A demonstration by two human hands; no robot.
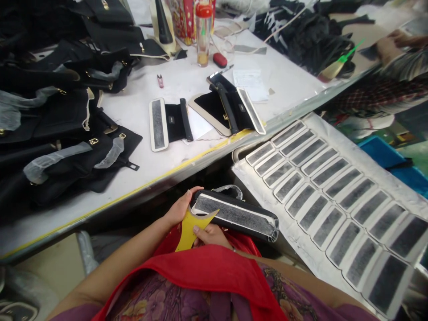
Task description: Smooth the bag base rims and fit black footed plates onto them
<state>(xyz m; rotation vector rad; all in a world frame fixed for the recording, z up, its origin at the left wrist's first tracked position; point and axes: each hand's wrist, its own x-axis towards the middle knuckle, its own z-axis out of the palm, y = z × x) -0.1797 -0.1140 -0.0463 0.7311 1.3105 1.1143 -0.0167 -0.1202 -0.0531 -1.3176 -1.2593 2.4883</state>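
A black handbag [234, 216] rests across my lap, its long narrow base turned up toward me. On that base lies a grey panel with a white border. My left hand [179, 207] is closed around the bag's left end, with the fingers partly hidden behind it. Pinched in my right hand [211, 235] is a yellow flat piece [187, 229] with a curved, pointed edge. The tip of this piece overlaps the left part of the base in view; whether it touches the panel I cannot tell.
At right, a white board [321, 267] carries rows of grey panels. Black bags [67, 165] pile up on the white table [133, 196] at left. Two bag parts [177, 122], a bottle [203, 38] and thread snips [160, 81] lie farther back. Another person's hand [389, 47] shows at upper right.
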